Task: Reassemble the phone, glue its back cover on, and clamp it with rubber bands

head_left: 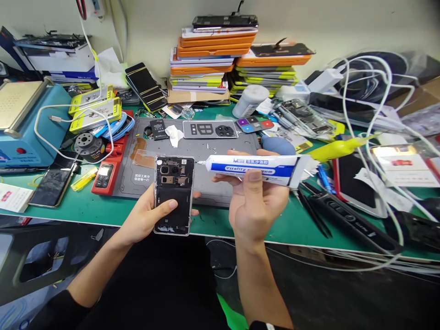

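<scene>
My left hand (146,217) is closed around an opened phone (173,195), held upright with its back cover off and its dark inner parts and camera modules showing. My right hand (256,199) grips a white and blue glue tube (254,167), held level. The tube's thin nozzle points left and reaches the phone's top right corner. Both hands hover over the front edge of a grey work mat (213,178) on a green bench.
A phone back cover (210,129) lies at the mat's far edge. Stacked orange and yellow boxes (213,55) stand behind. A blue machine (24,123) sits at left with a red tool (105,172) beside it. White cables (371,133), tweezers and phones crowd the right.
</scene>
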`<state>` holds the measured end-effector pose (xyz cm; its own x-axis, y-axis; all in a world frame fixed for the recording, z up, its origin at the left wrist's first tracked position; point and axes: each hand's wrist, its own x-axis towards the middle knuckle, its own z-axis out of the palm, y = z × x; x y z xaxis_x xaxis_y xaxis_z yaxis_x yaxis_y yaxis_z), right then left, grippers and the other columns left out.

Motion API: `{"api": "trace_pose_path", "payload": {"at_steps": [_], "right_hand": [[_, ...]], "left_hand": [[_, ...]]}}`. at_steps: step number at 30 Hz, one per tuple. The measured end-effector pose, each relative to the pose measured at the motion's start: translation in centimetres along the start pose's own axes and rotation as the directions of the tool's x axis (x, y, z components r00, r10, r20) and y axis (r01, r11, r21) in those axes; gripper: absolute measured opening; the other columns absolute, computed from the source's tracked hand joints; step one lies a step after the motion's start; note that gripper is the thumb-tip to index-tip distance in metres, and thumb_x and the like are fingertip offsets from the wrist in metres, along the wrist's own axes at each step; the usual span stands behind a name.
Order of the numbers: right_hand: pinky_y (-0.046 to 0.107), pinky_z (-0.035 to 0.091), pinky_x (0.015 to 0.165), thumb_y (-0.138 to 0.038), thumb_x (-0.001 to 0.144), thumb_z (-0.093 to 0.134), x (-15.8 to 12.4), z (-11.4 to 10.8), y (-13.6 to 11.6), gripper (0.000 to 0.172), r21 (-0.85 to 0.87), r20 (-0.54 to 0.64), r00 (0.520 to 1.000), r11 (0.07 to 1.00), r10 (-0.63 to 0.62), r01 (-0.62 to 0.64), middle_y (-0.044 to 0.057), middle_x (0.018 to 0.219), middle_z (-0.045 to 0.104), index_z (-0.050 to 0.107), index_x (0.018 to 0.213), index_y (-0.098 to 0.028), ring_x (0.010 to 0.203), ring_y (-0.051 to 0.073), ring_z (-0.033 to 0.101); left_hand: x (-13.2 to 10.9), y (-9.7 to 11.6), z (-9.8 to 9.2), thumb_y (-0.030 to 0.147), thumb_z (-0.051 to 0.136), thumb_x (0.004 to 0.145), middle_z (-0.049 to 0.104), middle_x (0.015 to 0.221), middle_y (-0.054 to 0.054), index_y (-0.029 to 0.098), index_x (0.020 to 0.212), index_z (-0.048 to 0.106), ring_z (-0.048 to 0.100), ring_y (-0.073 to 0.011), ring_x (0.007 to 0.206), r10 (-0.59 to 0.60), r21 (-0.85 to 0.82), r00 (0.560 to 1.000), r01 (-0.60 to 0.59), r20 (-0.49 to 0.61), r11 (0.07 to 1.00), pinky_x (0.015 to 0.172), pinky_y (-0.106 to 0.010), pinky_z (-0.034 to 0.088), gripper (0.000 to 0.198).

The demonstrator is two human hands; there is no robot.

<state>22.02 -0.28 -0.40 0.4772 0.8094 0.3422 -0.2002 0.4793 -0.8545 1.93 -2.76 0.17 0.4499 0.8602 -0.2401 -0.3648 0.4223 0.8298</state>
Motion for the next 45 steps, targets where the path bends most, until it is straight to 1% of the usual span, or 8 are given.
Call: {"api": "trace_pose_path", "payload": {"at_steps": [6, 12, 16, 21, 25, 34, 39, 45], "right_hand": [[0.047, 0.072, 0.079, -0.045, 0.095, 0.078, -0.4, -0.1, -0.1, 0.042, -0.036, -0.001, 1.000, 0.999, -0.002, 0.002, 0.007, 0.111, 0.080, 0.064, 0.129, -0.025, 0.079, 0.021, 0.080], [0.048, 0.072, 0.077, -0.045, 0.097, 0.076, -0.7, -0.1, 0.2, 0.038, -0.038, -0.004, 0.999, 0.998, -0.041, 0.041, 0.008, 0.110, 0.080, 0.064, 0.126, -0.025, 0.077, 0.021, 0.080], [0.047, 0.072, 0.076, -0.045, 0.096, 0.078, -0.8, 0.1, 0.0, 0.038, -0.041, -0.020, 0.997, 0.997, -0.070, 0.069, 0.009, 0.113, 0.080, 0.064, 0.124, -0.024, 0.083, 0.023, 0.081], [0.045, 0.072, 0.074, -0.041, 0.100, 0.074, -1.1, 0.0, 0.0, 0.031, -0.064, 0.042, 0.992, 0.991, -0.118, 0.121, 0.009, 0.114, 0.080, 0.065, 0.124, -0.024, 0.075, 0.021, 0.080], [0.045, 0.073, 0.075, -0.038, 0.100, 0.073, -1.3, 0.0, 0.3, 0.030, -0.108, 0.045, 0.984, 0.978, -0.172, 0.176, 0.008, 0.118, 0.079, 0.063, 0.125, -0.026, 0.082, 0.023, 0.082], [0.041, 0.073, 0.074, -0.028, 0.103, 0.070, -1.2, 0.1, 1.0, 0.021, -0.173, 0.166, 0.918, 0.906, -0.361, 0.387, 0.008, 0.115, 0.080, 0.067, 0.124, -0.024, 0.080, 0.021, 0.081], [0.045, 0.073, 0.074, -0.028, 0.102, 0.071, -1.1, -0.4, 1.1, 0.028, -0.194, 0.181, 0.909, 0.892, -0.375, 0.407, 0.008, 0.112, 0.081, 0.063, 0.128, -0.024, 0.078, 0.022, 0.081], [0.040, 0.072, 0.072, -0.024, 0.103, 0.069, -1.3, -0.2, 1.0, 0.020, -0.181, 0.187, 0.894, 0.880, -0.407, 0.438, 0.007, 0.113, 0.083, 0.067, 0.123, -0.024, 0.081, 0.021, 0.081]], "left_hand": [[-0.2, 0.0, 0.1, 0.033, 0.080, 0.100, 0.077, 0.140, -0.017, 0.023, 0.139, 0.060, 0.084, -0.0361, 0.107, -0.002, -0.004, 1.000, 0.002, -0.025, 1.000, 0.084, -0.044, 0.073, 0.045], [-0.2, -0.3, -0.2, 0.031, 0.078, 0.101, 0.077, 0.140, -0.016, 0.025, 0.141, 0.060, 0.084, -0.0350, 0.108, 0.007, -0.040, 1.000, -0.007, 0.000, 0.999, 0.086, -0.043, 0.073, 0.044], [-0.2, -0.4, -0.2, 0.031, 0.077, 0.102, 0.078, 0.139, -0.015, 0.025, 0.137, 0.061, 0.084, -0.0341, 0.107, 0.022, -0.027, 1.000, -0.022, 0.007, 0.999, 0.086, -0.043, 0.073, 0.039], [-0.2, -0.3, 0.1, 0.031, 0.078, 0.101, 0.079, 0.137, -0.016, 0.023, 0.135, 0.062, 0.085, -0.0342, 0.104, 0.032, -0.042, 0.999, -0.032, 0.000, 0.999, 0.084, -0.042, 0.073, 0.038], [-0.1, -0.3, 0.0, 0.030, 0.078, 0.101, 0.079, 0.136, -0.015, 0.023, 0.133, 0.062, 0.085, -0.0336, 0.104, 0.043, -0.047, 0.999, -0.043, -0.002, 0.998, 0.085, -0.042, 0.072, 0.037], [-0.1, -0.5, -0.2, 0.031, 0.077, 0.102, 0.079, 0.137, -0.016, 0.022, 0.138, 0.059, 0.085, -0.0330, 0.104, 0.062, -0.051, 0.998, -0.063, -0.012, 0.997, 0.088, -0.043, 0.072, 0.041], [0.0, -0.8, -0.5, 0.030, 0.075, 0.104, 0.077, 0.140, -0.017, 0.022, 0.141, 0.056, 0.084, -0.0337, 0.106, 0.077, -0.055, 0.997, -0.076, 0.016, 0.996, 0.088, -0.042, 0.072, 0.043], [0.1, -1.2, -0.9, 0.030, 0.073, 0.105, 0.076, 0.142, -0.015, 0.025, 0.141, 0.056, 0.084, -0.0332, 0.109, 0.078, -0.075, 0.996, -0.074, 0.053, 0.994, 0.086, -0.039, 0.073, 0.041]]}}
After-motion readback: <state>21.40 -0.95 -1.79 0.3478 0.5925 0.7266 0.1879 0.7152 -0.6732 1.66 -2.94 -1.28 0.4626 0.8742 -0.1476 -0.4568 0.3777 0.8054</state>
